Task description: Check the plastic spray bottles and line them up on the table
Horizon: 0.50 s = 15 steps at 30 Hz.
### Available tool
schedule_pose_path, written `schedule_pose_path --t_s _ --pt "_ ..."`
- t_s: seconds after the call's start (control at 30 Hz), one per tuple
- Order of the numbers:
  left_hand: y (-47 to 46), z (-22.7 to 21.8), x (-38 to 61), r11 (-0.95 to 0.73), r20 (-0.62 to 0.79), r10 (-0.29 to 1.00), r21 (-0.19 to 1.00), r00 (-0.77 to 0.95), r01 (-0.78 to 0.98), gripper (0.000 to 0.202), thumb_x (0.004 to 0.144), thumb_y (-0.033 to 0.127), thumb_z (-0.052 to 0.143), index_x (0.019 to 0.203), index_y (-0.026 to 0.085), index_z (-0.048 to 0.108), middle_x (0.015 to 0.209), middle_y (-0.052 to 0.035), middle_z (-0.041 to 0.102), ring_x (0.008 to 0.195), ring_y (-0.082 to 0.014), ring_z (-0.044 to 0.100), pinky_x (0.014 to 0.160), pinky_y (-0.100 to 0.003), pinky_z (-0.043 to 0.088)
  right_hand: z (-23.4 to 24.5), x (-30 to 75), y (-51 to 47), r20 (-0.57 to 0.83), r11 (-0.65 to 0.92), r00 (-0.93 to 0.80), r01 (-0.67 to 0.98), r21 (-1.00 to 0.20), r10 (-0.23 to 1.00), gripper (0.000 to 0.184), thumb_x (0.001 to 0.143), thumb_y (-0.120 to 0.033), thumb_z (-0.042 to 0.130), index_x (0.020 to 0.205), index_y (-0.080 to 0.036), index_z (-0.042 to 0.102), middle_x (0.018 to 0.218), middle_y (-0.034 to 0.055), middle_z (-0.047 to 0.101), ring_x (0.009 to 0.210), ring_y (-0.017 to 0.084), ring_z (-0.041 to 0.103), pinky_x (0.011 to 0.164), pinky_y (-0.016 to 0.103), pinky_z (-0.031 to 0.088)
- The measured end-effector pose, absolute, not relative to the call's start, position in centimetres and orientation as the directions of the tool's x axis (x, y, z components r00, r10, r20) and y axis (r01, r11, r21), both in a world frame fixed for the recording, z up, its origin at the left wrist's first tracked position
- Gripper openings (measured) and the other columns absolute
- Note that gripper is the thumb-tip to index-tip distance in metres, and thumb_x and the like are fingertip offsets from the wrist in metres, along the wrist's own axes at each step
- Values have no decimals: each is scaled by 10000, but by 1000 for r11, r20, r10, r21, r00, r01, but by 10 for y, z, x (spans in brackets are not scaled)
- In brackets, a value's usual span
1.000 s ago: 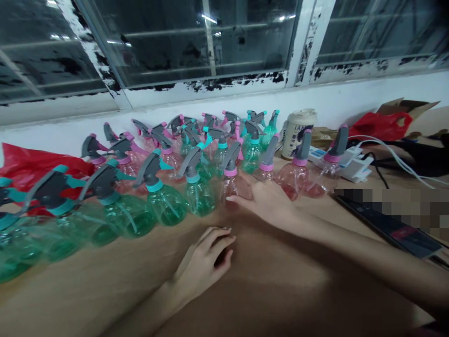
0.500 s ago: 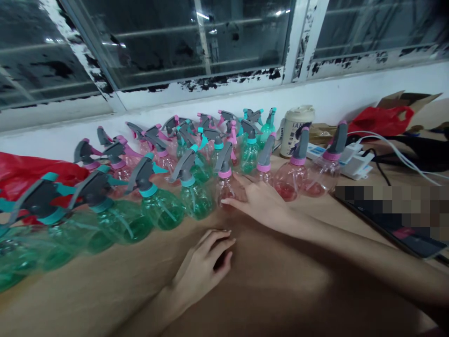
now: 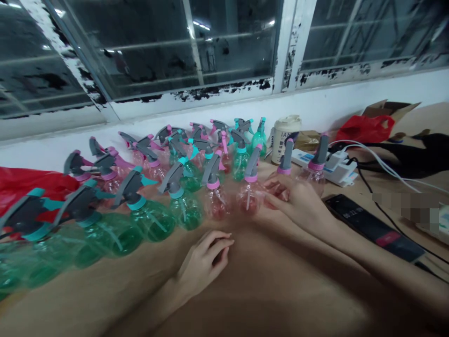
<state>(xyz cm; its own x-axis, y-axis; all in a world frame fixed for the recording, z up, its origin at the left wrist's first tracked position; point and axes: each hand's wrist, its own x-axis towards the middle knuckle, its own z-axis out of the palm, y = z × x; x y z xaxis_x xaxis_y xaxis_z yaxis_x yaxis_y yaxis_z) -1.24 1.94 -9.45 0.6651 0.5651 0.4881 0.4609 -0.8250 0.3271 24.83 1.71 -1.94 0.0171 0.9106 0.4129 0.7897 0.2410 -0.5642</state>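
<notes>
My right hand (image 3: 302, 203) reaches across the table to a clear pink spray bottle (image 3: 286, 157) with a grey trigger head and pink collar. The fingers are bent round its body, hiding much of it. Just left of that hand stands another pink spray bottle (image 3: 249, 199), and beyond it one more pink spray bottle (image 3: 215, 201). A fourth-in-line pink bottle (image 3: 316, 178) is partly behind my right hand. My left hand (image 3: 201, 260) rests on the tabletop, fingers loosely curled and apart from the thumb, holding nothing. Nearest to it is a green spray bottle (image 3: 185, 210).
Several green bottles (image 3: 152, 220) run along the left, with more bottles behind. A red plastic bag (image 3: 31, 185) lies far left. At right are a paper cup (image 3: 286, 135), a power strip (image 3: 338, 171), cables, a phone (image 3: 373, 227) and another red bag (image 3: 366, 128).
My right hand has moved right, from the leftmost front pink bottle to the third one, uncovering the second. My left hand stays put. The whole view has shifted slightly.
</notes>
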Motion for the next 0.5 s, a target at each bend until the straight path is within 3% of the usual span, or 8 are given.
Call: schedule_pose_path --t_s 0.1,0.2,0.37,0.5 --pt "23 -94 2 -841 511 541 335 667 425 238 842 77 468 980 195 620 1001 -58 637 895 -160 644 785 -318 563 -24 242 25 422 167 48 872 -459 905 399 823 -457 546 1107 -179 575 1010 112 662 822 270 650 674 385 490" --pt "21 -93 15 -850 519 525 355 675 389 243 832 70 485 986 195 625 981 -54 640 887 -154 645 792 -305 557 -32 230 36 373 146 33 886 -440 927 652 784 -559 558 1268 -143 432 1080 148 631 866 311 648 661 402 495" --pt "15 -78 21 -847 533 528 387 661 364 237 830 70 495 980 199 626 967 -43 639 855 -140 641 768 -276 546 -42 219 43 337 56 71 933 -355 939 576 824 -537 509 1227 -136 420 1140 171 593 862 320 653 615 391 498" --pt "16 -57 20 -808 555 587 443 590 388 204 860 99 480 968 210 613 936 -32 621 839 -139 625 739 -284 539 -44 220 28 357 83 40 943 -323 933 575 816 -575 492 1175 -129 448 1054 153 613 786 308 660 562 383 494"
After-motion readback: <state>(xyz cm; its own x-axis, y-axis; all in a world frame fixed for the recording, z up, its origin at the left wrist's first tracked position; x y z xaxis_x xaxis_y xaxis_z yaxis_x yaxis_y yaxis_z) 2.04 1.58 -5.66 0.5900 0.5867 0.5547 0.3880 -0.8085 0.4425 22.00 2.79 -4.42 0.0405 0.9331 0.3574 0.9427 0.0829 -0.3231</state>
